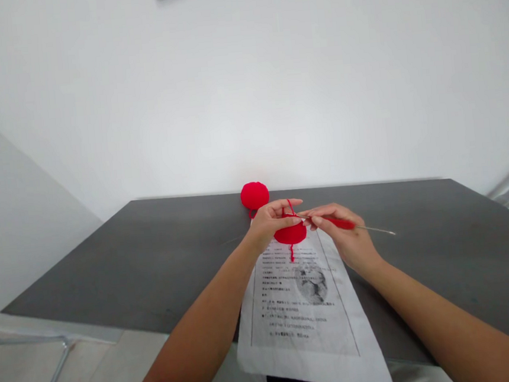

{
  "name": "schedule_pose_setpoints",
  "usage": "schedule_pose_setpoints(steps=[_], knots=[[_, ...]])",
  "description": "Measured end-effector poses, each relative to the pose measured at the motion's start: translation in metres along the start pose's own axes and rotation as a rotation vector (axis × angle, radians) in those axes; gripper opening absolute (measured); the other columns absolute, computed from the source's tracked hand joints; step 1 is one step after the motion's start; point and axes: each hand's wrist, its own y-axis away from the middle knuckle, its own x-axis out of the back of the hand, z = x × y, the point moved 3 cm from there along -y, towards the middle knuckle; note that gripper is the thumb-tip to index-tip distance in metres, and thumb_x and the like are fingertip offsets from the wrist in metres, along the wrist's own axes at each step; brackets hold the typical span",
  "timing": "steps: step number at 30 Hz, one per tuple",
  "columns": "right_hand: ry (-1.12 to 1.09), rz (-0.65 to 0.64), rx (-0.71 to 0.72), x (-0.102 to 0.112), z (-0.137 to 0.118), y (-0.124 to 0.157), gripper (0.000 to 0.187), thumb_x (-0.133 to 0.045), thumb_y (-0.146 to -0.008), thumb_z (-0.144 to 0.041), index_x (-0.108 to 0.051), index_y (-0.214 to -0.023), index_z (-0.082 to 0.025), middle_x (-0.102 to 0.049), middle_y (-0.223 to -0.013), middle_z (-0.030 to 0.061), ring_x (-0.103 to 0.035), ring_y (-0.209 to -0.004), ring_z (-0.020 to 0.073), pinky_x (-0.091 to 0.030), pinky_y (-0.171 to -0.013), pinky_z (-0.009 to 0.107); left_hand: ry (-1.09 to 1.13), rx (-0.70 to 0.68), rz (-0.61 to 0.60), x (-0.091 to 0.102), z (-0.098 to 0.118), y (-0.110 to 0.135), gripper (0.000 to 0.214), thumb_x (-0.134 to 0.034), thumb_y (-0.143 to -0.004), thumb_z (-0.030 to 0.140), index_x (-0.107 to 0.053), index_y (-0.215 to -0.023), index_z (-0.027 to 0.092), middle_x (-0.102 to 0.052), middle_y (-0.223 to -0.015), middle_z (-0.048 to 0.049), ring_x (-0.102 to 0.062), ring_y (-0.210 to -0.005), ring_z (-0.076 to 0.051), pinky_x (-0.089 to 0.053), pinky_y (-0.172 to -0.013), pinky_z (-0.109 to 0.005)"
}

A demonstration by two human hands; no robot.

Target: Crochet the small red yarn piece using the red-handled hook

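A small red crochet piece [290, 234] is pinched between the thumb and fingers of my left hand [271, 220], its index finger stretched out with red yarn passing over it. My right hand [345, 230] grips a crochet hook [341, 223] with a red handle. The hook's thin metal tip meets the upper edge of the piece, and its other metal end sticks out to the right. A short red yarn tail hangs below the piece. Behind my left hand sits a ball of red yarn [255, 195]. The exact stitch at the tip is too small to make out.
Under my hands lies a printed sheet [304, 329] with text and a dark round picture, overhanging the table's front edge. The dark grey table [175, 251] backs onto a white wall [245, 85]. A metal frame [56, 369] stands on the floor at lower left.
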Motion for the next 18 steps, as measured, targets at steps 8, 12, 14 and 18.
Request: schedule_pose_setpoints(steps=[8,12,14,18], knots=[[0.520,-0.171,0.481,-0.003,-0.010,0.003,0.012,-0.058,-0.089,-0.019,-0.067,-0.096,-0.025,-0.069,-0.104,0.0079,-0.064,-0.098,0.0217,-0.052,-0.087,0.040,0.016,0.034,-0.038,-0.002,-0.004,-0.001,0.049,-0.083,-0.056,0.025,-0.070,-0.102,0.014,-0.068,-0.075,-0.0026,-0.063,-0.072,-0.014,-0.046,-0.076,-0.028],[0.567,-0.192,0.477,-0.006,-0.010,0.003,0.014,-0.053,-0.092,-0.017,-0.062,-0.101,-0.024,-0.066,-0.108,0.0092,-0.061,-0.102,0.0212,-0.050,-0.089,0.039,-0.039,-0.030,0.015,-0.004,-0.006,-0.001,0.051,-0.082,-0.058,0.026,-0.068,-0.105,0.013,-0.068,-0.078,-0.0036,-0.064,-0.077,-0.016,-0.047,-0.079,-0.030],[0.579,-0.193,0.463,-0.007,-0.010,0.004,0.015,-0.051,-0.093,-0.017,-0.060,-0.103,-0.023,-0.066,-0.109,0.0094,-0.061,-0.102,0.0209,-0.050,-0.089,0.039,-0.065,-0.059,0.059,-0.005,-0.007,0.000,0.052,-0.081,-0.060,0.026,-0.067,-0.109,0.013,-0.069,-0.081,-0.0042,-0.064,-0.081,-0.017,-0.047,-0.081,-0.030],[0.615,-0.175,0.419,-0.007,-0.010,0.003,0.012,-0.050,-0.094,-0.019,-0.058,-0.102,-0.023,-0.066,-0.109,0.0095,-0.061,-0.103,0.0214,-0.049,-0.090,0.039,-0.125,-0.093,0.125,-0.008,-0.012,0.000,0.056,-0.076,-0.066,0.025,-0.060,-0.119,0.013,-0.070,-0.096,-0.0084,-0.064,-0.092,-0.019,-0.047,-0.087,-0.031]])
